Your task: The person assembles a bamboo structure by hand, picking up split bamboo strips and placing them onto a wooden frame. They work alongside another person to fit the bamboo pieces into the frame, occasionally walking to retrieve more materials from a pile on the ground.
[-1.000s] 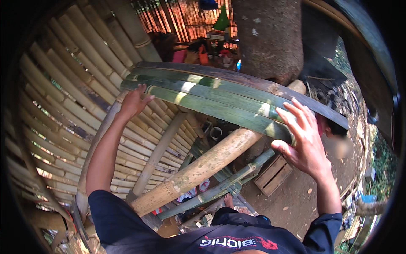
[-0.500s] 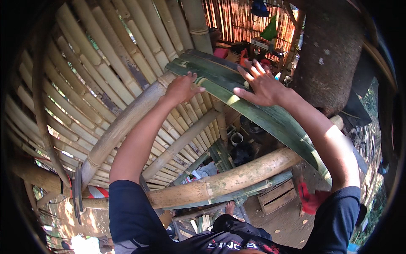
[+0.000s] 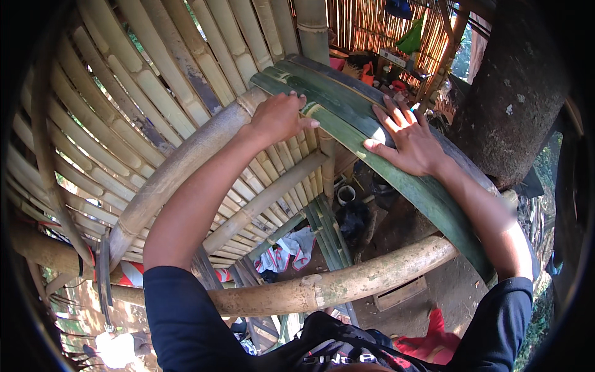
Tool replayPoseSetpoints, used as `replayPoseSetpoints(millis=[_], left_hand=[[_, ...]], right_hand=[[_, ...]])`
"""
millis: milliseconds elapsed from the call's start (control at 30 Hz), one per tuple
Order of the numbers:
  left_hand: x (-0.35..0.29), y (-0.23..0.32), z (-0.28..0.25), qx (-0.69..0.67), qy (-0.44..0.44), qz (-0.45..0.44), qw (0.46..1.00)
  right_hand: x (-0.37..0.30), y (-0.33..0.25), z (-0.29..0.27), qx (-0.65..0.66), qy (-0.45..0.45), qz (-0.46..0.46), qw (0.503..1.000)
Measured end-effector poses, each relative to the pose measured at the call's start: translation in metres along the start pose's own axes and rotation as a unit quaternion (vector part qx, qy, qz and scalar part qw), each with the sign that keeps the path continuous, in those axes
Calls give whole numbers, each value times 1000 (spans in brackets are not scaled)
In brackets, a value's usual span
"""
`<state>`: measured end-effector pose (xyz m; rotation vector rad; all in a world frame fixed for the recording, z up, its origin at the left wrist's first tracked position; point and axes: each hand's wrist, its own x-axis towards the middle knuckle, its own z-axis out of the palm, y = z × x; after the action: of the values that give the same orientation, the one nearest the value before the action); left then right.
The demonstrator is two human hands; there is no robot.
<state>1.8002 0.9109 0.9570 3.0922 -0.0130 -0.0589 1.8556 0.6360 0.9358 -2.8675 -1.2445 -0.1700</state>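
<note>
Long green split-bamboo slats [image 3: 347,99] lie side by side, running from upper centre to lower right across the bamboo frame. My left hand [image 3: 282,118] is closed over the near slat close to its far end, its fingers bent over the top and the thumb beside the edge. My right hand [image 3: 412,146] lies flat with fingers spread on the slats farther along, thumb toward the near edge. Under the slats' far end, beside my left hand, runs a thick pale bamboo pole [image 3: 180,164]. Another mottled bamboo pole [image 3: 334,282] crosses nearer to me.
Pale split-bamboo slats [image 3: 155,80] fill the left side, with gaps between them. A tree trunk [image 3: 508,99] stands close to my right forearm. Below are a bucket [image 3: 346,194], a wooden crate [image 3: 400,292] and red cloth [image 3: 431,338]. A bamboo wall [image 3: 353,28] rises behind.
My right hand has come down from above the slats to lie flat on them. The left hand stays near the same slat end. The whole view has shifted slightly.
</note>
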Motion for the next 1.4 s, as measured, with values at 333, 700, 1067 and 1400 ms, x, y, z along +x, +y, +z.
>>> replayPoseSetpoints(millis=[333, 700, 1067, 1400], left_hand=[[33, 34, -21, -71, 34, -1, 997], [75, 88, 52, -86, 106, 72, 988], [80, 83, 49, -44, 81, 61, 994], [90, 87, 53, -43, 85, 74, 993]], right_hand=[[2, 6, 2, 11, -2, 14, 1000], [-6, 1, 3, -16, -13, 15, 1000], [-173, -8, -34, 12, 12, -56, 998], [-345, -19, -88, 50, 64, 190, 978]])
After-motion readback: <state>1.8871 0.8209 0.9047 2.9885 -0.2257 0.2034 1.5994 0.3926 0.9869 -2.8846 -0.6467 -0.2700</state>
